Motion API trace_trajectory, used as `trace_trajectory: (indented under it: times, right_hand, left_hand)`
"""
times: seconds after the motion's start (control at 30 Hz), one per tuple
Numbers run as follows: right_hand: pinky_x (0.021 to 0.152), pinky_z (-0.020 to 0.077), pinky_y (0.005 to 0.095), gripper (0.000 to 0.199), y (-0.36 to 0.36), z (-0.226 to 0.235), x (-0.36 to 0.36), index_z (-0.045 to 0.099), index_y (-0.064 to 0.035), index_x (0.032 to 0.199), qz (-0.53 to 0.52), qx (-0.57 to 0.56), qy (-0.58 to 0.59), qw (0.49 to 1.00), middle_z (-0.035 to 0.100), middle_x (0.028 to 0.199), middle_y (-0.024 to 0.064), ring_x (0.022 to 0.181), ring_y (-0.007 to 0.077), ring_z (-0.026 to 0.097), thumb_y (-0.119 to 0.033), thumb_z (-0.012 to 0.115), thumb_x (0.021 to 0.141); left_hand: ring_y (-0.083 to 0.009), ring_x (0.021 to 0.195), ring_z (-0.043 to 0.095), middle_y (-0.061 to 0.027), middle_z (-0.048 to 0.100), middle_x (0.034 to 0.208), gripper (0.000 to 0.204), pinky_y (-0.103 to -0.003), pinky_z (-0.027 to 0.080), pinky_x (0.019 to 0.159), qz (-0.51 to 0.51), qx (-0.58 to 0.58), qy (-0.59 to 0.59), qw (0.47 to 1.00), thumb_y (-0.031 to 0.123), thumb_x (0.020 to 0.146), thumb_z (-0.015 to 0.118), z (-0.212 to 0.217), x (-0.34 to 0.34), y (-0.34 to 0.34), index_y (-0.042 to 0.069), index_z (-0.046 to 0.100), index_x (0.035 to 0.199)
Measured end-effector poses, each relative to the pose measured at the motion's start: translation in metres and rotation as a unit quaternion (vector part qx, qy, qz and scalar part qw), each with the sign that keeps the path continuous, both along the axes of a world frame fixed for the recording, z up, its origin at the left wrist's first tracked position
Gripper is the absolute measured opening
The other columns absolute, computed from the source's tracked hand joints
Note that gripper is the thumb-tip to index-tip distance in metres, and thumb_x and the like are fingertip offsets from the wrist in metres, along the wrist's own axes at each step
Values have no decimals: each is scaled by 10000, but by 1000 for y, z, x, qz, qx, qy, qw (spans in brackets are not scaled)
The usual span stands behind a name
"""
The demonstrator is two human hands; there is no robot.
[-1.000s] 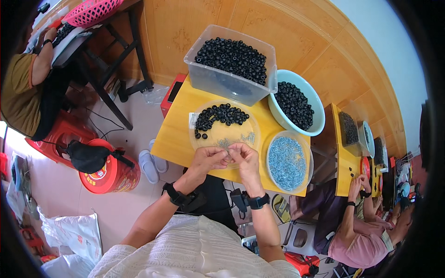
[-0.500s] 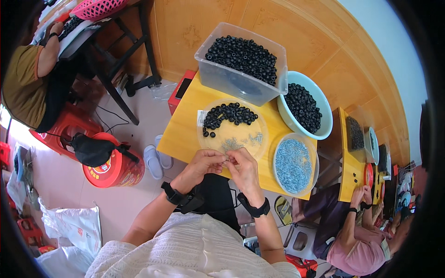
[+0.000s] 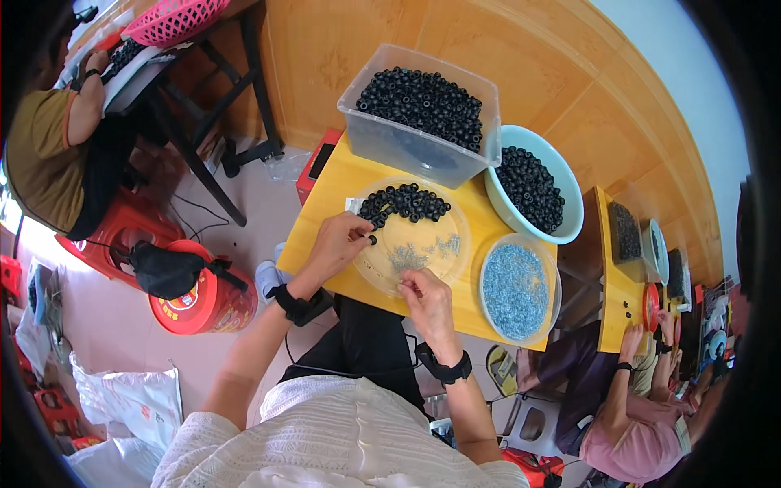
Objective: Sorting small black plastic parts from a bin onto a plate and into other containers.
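Two hands are at the table (image 3: 313, 228): the right hand (image 3: 427, 299) curls its fingers nearly together over the near edge, any contents too small to tell; the left hand (image 3: 335, 246) bends almost closed at one black bead (image 3: 373, 240), whether gripping I cannot tell, on the round tray's (image 3: 419, 233) left side. The bead looks light, stiff, prone to rolling: pinch its sides. Bare tray lies rightward; beyond, a clear bin (image 3: 407, 150) limits reach.

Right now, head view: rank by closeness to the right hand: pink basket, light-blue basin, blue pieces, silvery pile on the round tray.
From the right hand:
1. Silvery pile: just ahead, on the round tray
2. Blue pieces: to the right
3. Light-blue basin: ahead, right
4. Pink basket: far upper left
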State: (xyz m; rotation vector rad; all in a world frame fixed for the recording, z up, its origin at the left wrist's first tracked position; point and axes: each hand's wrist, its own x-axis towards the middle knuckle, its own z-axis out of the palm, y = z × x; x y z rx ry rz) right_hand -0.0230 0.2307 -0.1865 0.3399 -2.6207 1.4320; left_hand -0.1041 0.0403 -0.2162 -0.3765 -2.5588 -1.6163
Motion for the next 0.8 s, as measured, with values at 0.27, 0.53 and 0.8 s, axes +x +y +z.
trace_trajectory:
  times: [0.27, 0.53, 0.8]
  right_hand:
    - [643, 469, 360, 116, -2, -12, 3, 572, 29, 834, 11, -5, 25, 1000, 583, 798, 168, 738, 352, 585, 47, 610, 726]
    - [633, 474, 356, 93, -5, -9, 6, 573, 35, 812, -12, 4, 78, 997, 586, 791, 161, 721, 344, 586, 56, 599, 725]
    - [577, 458, 256, 113, -6, -10, 8, 615, 17, 848, -76, -91, -11, 993, 591, 771, 95, 662, 171, 593, 50, 601, 741]
  left_hand:
    - [-297, 849, 568, -120, 582, 828, 196, -395, 466, 727, -58, -217, 113, 968, -1, 647, 599, -14, -12, 13, 25, 662, 831]
    - [-278, 790, 576, -103, 575, 772, 143, -371, 470, 691, -41, -206, 122, 970, 13, 652, 612, -8, -10, 15, 41, 655, 785]
    - [-122, 790, 599, -56, 628, 938, 191, -235, 475, 741, -90, 353, -210, 907, 44, 809, 613, 20, 14, 2, 5, 624, 996]
